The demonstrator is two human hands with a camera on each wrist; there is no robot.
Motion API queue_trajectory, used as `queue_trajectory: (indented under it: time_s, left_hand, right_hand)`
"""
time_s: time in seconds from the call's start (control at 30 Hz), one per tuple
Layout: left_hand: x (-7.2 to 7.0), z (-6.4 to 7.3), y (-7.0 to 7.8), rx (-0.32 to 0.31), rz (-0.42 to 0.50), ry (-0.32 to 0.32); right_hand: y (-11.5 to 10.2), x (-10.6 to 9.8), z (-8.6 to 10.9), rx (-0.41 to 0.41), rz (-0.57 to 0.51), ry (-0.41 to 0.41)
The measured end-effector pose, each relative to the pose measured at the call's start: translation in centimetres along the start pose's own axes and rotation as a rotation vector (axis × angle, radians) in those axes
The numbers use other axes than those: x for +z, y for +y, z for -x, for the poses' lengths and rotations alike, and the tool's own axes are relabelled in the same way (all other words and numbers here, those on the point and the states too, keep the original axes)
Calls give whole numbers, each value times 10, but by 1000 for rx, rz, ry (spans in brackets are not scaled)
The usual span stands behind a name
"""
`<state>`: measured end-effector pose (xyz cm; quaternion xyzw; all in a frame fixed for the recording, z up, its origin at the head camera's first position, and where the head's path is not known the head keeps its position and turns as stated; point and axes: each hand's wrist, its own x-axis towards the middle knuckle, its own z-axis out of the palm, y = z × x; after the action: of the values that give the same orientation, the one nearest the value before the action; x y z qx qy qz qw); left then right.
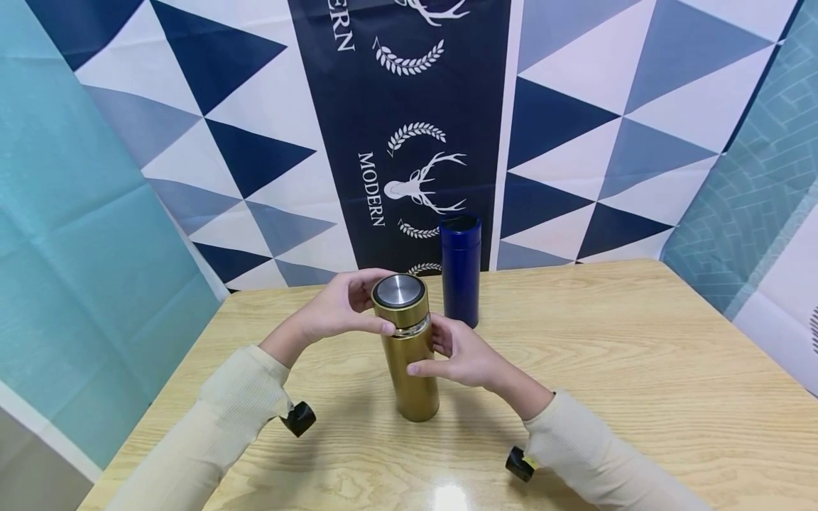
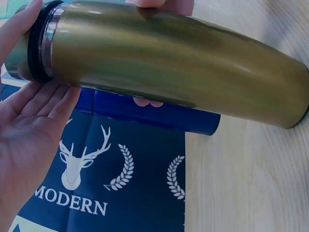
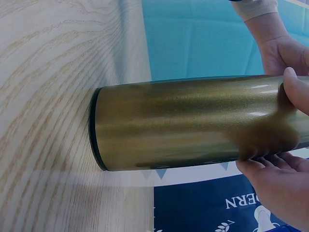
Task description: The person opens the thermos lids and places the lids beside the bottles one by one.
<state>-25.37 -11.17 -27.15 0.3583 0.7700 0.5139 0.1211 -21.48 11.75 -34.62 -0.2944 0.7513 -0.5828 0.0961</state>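
A gold thermos (image 1: 414, 376) stands near the middle of the table, its base at the tabletop. Its gold lid (image 1: 401, 292) has a silver disc on top, and a shiny silver band shows between lid and body. My left hand (image 1: 335, 309) grips the lid, thumb in front and fingers behind. Lower down, my right hand (image 1: 465, 353) holds the upper body from the right side, its thumb across the front. The right wrist view shows the thermos body (image 3: 183, 125) between the right thumb and fingers. Parts of the fingers are hidden behind the thermos.
Behind the gold thermos, slightly right, a dark blue cylindrical bottle (image 1: 461, 277) stands by the patterned backdrop (image 1: 569, 128). The wooden table (image 1: 607, 341) extends to both sides. A teal sheet (image 1: 83, 213) hangs at the left. Black wrist cameras (image 1: 299, 419) sit below the sleeves.
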Motion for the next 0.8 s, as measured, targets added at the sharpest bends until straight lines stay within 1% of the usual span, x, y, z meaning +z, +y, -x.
queue_trajectory:
  time_s: [0.17, 0.3, 0.37, 0.53, 0.67, 0.8]
  left_hand:
    - [-2, 1, 4, 26, 16, 33]
    - [-6, 3, 8, 56, 37, 55]
    - [-10, 5, 9, 61, 39, 68]
    - [-20, 12, 10, 41, 11, 109]
    - [-29, 21, 6, 23, -20, 139]
    - [-38, 30, 3, -2, -42, 170]
  right_hand:
    - [0, -1, -1, -4, 1, 1]
    - [0, -1, -1, -3, 11, 4]
    - [0, -2, -1, 0, 16, 6]
    - [1, -2, -2, -4, 30, 6]
    - [0, -4, 0, -4, 33, 18]
    - [0, -5, 4, 15, 44, 42]
